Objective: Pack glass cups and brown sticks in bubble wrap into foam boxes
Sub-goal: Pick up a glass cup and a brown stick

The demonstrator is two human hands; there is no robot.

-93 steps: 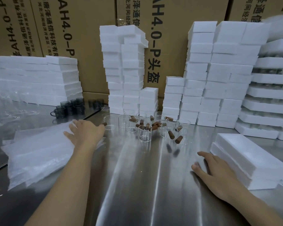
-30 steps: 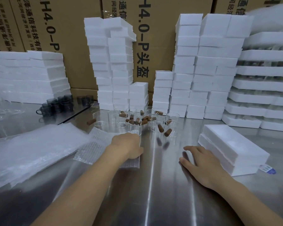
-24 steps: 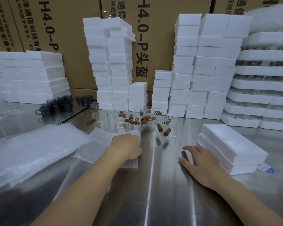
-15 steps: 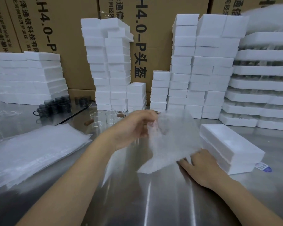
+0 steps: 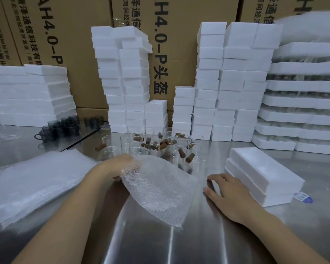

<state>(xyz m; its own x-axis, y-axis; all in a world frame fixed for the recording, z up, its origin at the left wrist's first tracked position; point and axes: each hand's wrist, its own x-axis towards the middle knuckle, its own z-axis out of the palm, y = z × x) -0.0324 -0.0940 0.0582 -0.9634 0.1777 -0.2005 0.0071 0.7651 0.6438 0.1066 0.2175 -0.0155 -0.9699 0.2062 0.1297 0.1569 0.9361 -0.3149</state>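
Glass cups stand clustered, brown sticks in several. Left hand pinches a bubble wrap sheet; right hand lies flat, fingers spread. Cartons read "AH4.0-P".

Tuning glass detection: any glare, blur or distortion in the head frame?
Head view: glare streaks run down the steel table; glass cups barely stand out against it; bubble wrap in the left hand shows its bubbles; wide-angle leans foam stacks outward.
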